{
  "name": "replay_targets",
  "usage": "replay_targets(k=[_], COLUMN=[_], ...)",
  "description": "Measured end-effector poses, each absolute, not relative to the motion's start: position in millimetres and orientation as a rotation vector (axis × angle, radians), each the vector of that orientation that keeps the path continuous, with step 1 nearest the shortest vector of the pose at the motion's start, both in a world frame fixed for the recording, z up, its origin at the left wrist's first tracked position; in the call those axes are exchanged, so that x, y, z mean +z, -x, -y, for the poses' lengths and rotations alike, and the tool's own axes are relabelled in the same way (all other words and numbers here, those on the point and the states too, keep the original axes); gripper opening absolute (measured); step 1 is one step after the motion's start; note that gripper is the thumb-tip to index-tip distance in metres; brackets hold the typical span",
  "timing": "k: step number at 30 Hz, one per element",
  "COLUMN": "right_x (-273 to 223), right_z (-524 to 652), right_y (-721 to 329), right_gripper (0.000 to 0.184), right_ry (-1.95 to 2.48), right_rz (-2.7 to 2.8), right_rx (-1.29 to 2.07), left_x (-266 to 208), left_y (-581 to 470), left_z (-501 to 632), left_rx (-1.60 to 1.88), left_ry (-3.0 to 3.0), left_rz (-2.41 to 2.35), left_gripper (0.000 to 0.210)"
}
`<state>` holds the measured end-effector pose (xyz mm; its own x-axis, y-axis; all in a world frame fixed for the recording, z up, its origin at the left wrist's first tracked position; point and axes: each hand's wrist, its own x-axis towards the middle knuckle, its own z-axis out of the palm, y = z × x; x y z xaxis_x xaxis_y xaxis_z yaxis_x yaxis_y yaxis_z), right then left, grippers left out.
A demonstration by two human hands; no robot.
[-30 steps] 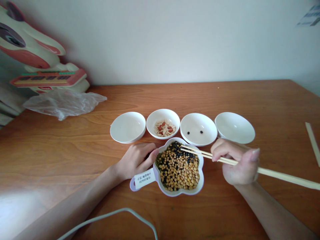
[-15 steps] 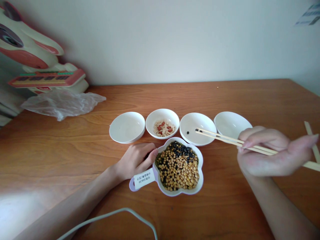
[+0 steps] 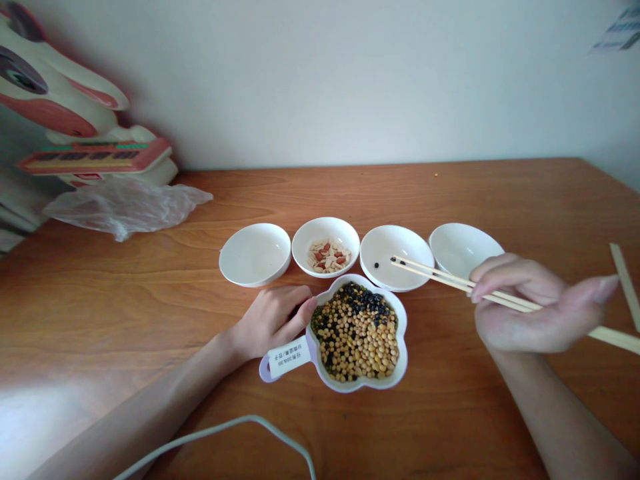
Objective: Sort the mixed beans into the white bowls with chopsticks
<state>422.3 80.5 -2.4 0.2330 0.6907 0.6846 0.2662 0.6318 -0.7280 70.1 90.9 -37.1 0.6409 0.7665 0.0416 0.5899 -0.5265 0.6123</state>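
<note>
My left hand [image 3: 275, 319] pinches the left rim of a flower-shaped bowl [image 3: 403, 337] with a labelled lilac handle. Inside are mixed yellow and black beans [image 3: 357, 330], with some smaller green ones. In my right hand [image 3: 530, 300] is a pair of wooden chopsticks [image 3: 440, 273], their tips inside the third white bowl [image 3: 393, 240] from the left. Dark beans lie at the tips; whether the chopsticks grip any I cannot tell. Another black bean [image 3: 377, 265] rests apart in that same bowl.
Peanuts and pale seeds [image 3: 329, 257] fill part of the second bowl [image 3: 325, 227]. White bowls stand at the row's left end [image 3: 255, 253] and right end [image 3: 465, 247]. A plastic bag [image 3: 127, 203], a toy keyboard [image 3: 100, 157], a cable [image 3: 250, 419] and a wooden strip [image 3: 625, 283] surround them.
My right hand has shifted slightly left along the chopsticks, its thumb moving inward. The chopstick tips remain in the third bowl. My left hand keeps its place.
</note>
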Motion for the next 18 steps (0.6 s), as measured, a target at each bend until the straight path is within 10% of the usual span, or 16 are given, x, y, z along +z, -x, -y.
replay_targets(k=[18], right_x=[2.4], right_z=[-75.8], right_y=[-415.8], right_gripper=[0.078], right_ry=[0.925], right_rz=[1.34], right_rx=[0.468], left_x=[-36.5], left_y=[-71.9], left_z=[-90.9], left_rx=[0.447], left_ry=[-2.307], left_rz=[-1.055], left_gripper=[0.034])
